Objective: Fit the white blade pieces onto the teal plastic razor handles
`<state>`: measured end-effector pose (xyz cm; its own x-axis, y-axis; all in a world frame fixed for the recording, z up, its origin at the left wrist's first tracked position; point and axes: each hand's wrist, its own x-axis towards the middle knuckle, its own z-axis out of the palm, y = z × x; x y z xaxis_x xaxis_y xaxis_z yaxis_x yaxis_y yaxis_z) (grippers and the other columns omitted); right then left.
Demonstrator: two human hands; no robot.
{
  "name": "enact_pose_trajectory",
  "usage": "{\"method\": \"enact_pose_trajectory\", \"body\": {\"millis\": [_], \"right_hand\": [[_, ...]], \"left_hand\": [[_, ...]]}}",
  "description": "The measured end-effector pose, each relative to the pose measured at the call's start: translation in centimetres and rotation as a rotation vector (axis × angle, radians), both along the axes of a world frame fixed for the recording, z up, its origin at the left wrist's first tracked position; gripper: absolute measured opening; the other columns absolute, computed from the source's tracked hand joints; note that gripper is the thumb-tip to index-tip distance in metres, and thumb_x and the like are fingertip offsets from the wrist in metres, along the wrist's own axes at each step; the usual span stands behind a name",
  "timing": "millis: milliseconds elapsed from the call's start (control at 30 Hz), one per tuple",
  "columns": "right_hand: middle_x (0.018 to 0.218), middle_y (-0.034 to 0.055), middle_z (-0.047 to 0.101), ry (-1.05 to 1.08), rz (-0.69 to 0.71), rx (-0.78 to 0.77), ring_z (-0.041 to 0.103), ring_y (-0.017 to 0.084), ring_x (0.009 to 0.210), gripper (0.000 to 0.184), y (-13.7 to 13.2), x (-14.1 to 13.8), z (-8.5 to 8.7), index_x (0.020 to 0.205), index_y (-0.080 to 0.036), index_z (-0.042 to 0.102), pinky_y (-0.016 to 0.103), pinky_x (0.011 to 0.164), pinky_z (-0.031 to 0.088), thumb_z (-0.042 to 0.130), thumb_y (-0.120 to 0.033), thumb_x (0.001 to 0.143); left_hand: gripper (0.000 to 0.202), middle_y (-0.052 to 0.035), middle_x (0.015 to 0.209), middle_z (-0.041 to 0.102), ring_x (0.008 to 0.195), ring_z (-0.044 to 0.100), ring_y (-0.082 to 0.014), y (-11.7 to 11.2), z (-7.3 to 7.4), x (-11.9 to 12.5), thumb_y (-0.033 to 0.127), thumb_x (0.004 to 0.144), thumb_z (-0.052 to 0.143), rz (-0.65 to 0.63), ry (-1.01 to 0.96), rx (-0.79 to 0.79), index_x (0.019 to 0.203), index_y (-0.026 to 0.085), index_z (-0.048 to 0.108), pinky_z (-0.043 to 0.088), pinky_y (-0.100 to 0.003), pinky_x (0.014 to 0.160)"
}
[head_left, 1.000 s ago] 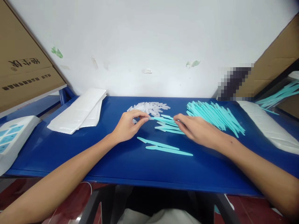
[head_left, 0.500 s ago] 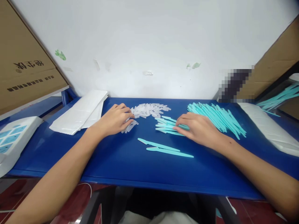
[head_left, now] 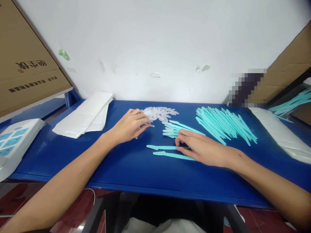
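Observation:
My left hand is closed in a pinch on a small clear plastic cap, whose end sticks out past the fingertips. Just beyond it lies a pile of similar clear caps. My right hand is closed with thumb and forefinger on a turquoise eyebrow razor, its blade end pointing left. A second turquoise razor lies on the table below it, its handle end partly hidden by my right hand. Behind the right fingers is a small group of razors.
A large heap of turquoise razors lies at right on the blue table. White packets and a white device with blue panels are on the left. Another white packet and cardboard boxes flank the table.
My right hand has moved down and left from the small razor group to a separate razor, which has turned slightly. My left hand has come rightward from the caps with one cap showing.

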<state>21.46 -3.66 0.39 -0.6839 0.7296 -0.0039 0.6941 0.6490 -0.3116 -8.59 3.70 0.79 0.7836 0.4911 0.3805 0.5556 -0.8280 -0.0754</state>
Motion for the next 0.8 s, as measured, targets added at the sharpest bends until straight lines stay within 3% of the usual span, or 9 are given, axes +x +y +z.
{"method": "enact_pose_trajectory", "body": {"millis": [167,367,600,800], "right_hand": [[0.090,0.0059,0.062,-0.013,-0.006,0.061,0.057,0.019,0.075,0.024,0.4,0.8,0.9,0.092,-0.021,0.052,0.032,0.067,0.041,0.037,-0.035,0.103],[0.077,0.0042,0.062,-0.001,-0.229,0.264,0.052,0.019,0.058,0.027,2.0,2.4,1.0,0.109,-0.022,0.048,0.030,0.054,0.031,0.028,-0.041,0.105],[0.077,0.0048,0.063,-0.016,-0.215,0.288,0.051,0.018,0.058,0.028,2.4,2.8,0.7,0.107,-0.022,0.049,0.030,0.053,0.031,0.027,-0.040,0.105],[0.079,0.0060,0.064,-0.029,-0.197,0.295,0.052,0.018,0.061,0.029,2.1,2.2,0.9,0.106,-0.021,0.051,0.030,0.055,0.031,0.028,-0.038,0.105]], "left_hand": [[0.018,-0.0041,0.095,0.073,0.090,0.065,-0.0187,-0.4,-0.9,1.2,0.026,0.100,0.052,-0.042,-0.215,-0.154,0.102,0.020,0.069,0.045,-0.033,0.084],[0.016,-0.0048,0.099,0.075,0.091,0.068,-0.0185,0.0,-2.5,1.8,0.025,0.095,0.057,0.021,-0.461,-0.285,0.100,0.019,0.071,0.051,-0.031,0.081],[0.017,-0.0051,0.098,0.076,0.089,0.067,-0.0202,-0.3,-1.9,2.0,0.032,0.094,0.060,0.097,-0.594,-0.332,0.098,0.020,0.072,0.051,-0.033,0.082],[0.017,-0.0061,0.099,0.076,0.091,0.067,-0.0202,-0.4,-1.7,1.9,0.029,0.096,0.059,0.033,-0.569,-0.264,0.099,0.019,0.072,0.050,-0.036,0.087]]}}
